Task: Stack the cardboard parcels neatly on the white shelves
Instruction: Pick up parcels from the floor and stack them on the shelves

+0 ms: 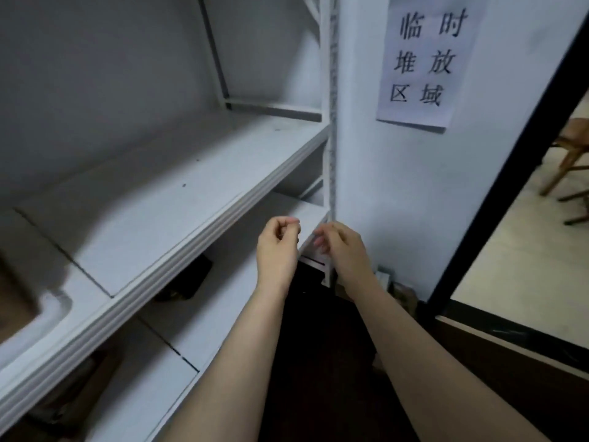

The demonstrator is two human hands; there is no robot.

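The person's two bare forearms reach forward side by side, with the hands close together but apart, in front of the right end of the white shelves (159, 202). The left hand (278, 248) is curled into a loose fist, thumb laid against the forefinger, and nothing shows in it. The right hand (342, 247) has its fingers bent downward. They are blurred, so it cannot be told whether they pinch anything or touch the edge of the lower shelf (223, 314) just behind them.

Well to the left of the left hand, at the frame's edge, a corner of a brown cardboard parcel (14, 295) sits on the upper shelf. Nearer, left of the left hand and under the upper shelf, a black object (188, 279) lies on the lower shelf. Above the right hand a paper sign (427, 59) with black characters is stuck to the wall. Farther right, beyond a dark door frame (510, 173), stands a wooden chair (570, 154).
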